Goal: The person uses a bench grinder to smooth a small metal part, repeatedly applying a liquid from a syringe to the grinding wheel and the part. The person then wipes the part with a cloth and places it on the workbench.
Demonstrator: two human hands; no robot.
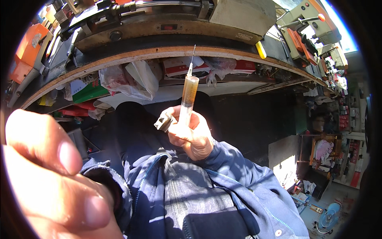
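My right hand [195, 137] is raised in front of my jacket, its fingers wrapped round a syringe [189, 95]. The syringe stands nearly upright, needle up, with amber-brown fluid in the upper part of its barrel. A small notched metal block [164, 122] also sits in this hand, pinched at the fingers left of the syringe. My left hand [55, 179] looms large at the left, very close to the camera. Its fingers are curled, two nails showing; whatever they hold, if anything, is hidden.
A dark workbench with a wooden edge [167, 51] arcs across the far side, bearing a long metal machine [143, 36]. An orange machine [30, 51] stands left, a yellow handle [261, 50] by the edge. Plastic bags [137, 81] fill the shelf below. A blue fan [330, 217] is lower right.
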